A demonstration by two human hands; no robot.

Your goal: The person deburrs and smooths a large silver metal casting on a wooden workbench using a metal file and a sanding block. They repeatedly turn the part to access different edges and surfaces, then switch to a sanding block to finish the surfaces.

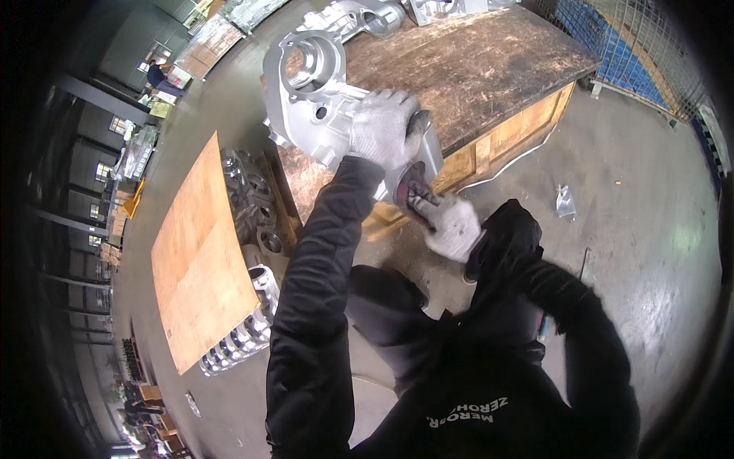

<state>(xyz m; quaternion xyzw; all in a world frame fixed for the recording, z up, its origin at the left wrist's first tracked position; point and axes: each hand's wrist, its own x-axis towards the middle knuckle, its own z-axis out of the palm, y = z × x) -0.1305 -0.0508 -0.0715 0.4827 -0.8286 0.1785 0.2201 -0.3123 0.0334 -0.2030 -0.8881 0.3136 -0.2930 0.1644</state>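
Observation:
A large silver-grey cast metal housing (pixel 325 126) with a wide round bore rests at the near left edge of the wooden workbench. My left hand (pixel 388 126), in a pale grey glove, is closed over its near part. Low on the housing's near end, my right hand (pixel 447 222), also gloved, has its fingers bent at a round opening. Pressed under those fingers is a dark red, pad-like piece (pixel 414 186); its exact kind cannot be made out. The fingertips are partly hidden by the opening's rim.
More metal castings (pixel 352 17) lie along the bench's (pixel 489 69) far edge. At left, a plywood sheet (pixel 205 264) leans over several castings (pixel 256 183). A wire cage (pixel 631 53) stands far right; a clear plastic bag (pixel 565 201) lies on the floor. Another person (pixel 157 74) is far off.

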